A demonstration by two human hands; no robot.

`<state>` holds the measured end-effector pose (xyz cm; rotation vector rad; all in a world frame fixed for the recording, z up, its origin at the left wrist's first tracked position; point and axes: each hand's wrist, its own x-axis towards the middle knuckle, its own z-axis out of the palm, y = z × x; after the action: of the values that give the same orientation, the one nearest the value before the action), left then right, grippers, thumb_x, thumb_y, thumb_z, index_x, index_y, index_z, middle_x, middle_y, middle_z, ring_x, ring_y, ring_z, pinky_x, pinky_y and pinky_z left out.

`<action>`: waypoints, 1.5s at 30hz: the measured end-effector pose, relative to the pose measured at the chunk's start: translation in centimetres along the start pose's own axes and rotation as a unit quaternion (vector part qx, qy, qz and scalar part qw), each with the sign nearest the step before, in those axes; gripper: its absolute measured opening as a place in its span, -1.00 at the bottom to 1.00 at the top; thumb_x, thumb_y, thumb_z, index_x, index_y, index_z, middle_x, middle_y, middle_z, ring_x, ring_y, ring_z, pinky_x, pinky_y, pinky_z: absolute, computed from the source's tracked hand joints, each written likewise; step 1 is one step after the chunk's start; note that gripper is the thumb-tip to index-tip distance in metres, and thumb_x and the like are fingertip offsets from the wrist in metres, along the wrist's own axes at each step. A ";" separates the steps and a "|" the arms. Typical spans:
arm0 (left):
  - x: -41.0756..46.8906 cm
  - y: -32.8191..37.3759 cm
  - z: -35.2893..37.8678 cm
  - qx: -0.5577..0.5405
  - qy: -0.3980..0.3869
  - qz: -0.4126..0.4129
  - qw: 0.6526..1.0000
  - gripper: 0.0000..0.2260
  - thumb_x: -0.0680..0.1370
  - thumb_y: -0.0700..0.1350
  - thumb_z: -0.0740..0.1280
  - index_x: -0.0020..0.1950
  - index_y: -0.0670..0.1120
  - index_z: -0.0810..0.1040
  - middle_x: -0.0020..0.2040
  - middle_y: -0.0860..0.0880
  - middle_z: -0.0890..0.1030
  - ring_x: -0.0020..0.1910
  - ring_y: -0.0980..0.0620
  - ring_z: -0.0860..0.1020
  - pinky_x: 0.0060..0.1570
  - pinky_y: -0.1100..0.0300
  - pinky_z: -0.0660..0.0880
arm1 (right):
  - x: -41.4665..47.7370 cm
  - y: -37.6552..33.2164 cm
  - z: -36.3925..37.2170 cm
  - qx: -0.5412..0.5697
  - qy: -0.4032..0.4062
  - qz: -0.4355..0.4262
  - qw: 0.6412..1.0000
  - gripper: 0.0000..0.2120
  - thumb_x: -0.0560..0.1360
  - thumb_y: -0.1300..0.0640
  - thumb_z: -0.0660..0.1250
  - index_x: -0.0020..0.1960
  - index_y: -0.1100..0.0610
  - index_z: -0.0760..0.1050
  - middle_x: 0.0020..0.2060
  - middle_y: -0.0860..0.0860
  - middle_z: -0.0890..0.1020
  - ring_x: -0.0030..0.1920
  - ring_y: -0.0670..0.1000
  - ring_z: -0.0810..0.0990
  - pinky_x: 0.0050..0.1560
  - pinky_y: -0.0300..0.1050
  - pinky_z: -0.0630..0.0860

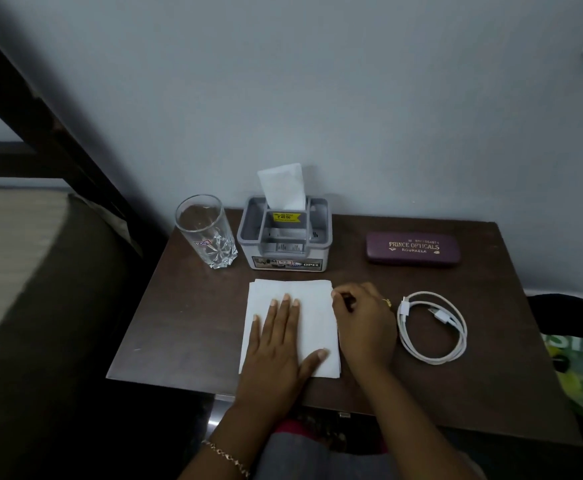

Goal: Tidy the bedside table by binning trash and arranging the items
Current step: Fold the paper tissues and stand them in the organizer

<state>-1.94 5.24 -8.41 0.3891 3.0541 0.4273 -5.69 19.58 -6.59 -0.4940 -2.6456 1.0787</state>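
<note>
Dark wood, pale wall, and a few spots of colour

The bedside table (186, 327) is a deep brown; the wall (352, 98) behind it a flat pale grey-blue. A white tissue (304, 306) lies spread on the wood, and another white tissue (281, 185) sticks up from a grey plastic holder (248, 230) that bears a yellow price sticker (285, 216). The drinking glass (205, 230) is clear, with a cut star pattern at its base. The spectacle case (413, 248) is plum purple with gold lettering, the coiled cable (432, 327) white, and the bracelet (227, 457) on the left wrist golden.
</note>
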 end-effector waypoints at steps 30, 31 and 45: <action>-0.1 0.6 -1.0 -0.014 -0.010 -0.022 1.000 -0.19 0.41 0.47 -0.30 0.50 0.00 -0.27 0.52 0.06 -0.23 0.52 0.02 -0.24 0.44 0.06 -0.31 | -0.2 -0.2 -0.3 0.018 -0.006 -0.104 0.994 -0.95 0.46 0.14 0.34 -0.17 0.03 0.55 -0.07 -0.08 0.51 -0.14 0.01 0.54 -0.26 -0.12 0.46; -0.1 0.6 -1.2 -0.024 0.006 -0.021 0.999 -0.19 0.43 0.47 -0.25 0.52 -0.01 -0.22 0.53 0.05 -0.18 0.53 0.02 -0.20 0.45 0.05 -0.30 | -0.1 -0.1 -0.6 0.063 -0.027 -0.120 0.990 -0.94 0.47 0.18 0.33 -0.17 0.08 0.55 -0.08 -0.06 0.51 -0.13 -0.02 0.53 -0.18 -0.11 0.46; 4.4 -4.6 -7.7 -0.501 -0.040 -0.103 0.858 -0.86 0.43 -0.30 0.39 -0.06 -0.15 0.66 -0.12 0.07 0.71 -0.09 0.12 0.66 -0.08 0.26 0.54 | -0.1 -0.3 -3.5 0.402 -0.237 0.032 0.884 -0.93 0.54 0.24 0.25 0.02 0.17 0.43 -0.09 -0.04 0.57 -0.06 -0.19 0.51 0.03 -0.29 0.41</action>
<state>-7.81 0.01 -2.25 0.0095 2.2857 1.7533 -4.44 21.53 -3.99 -0.1372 -2.1948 2.3856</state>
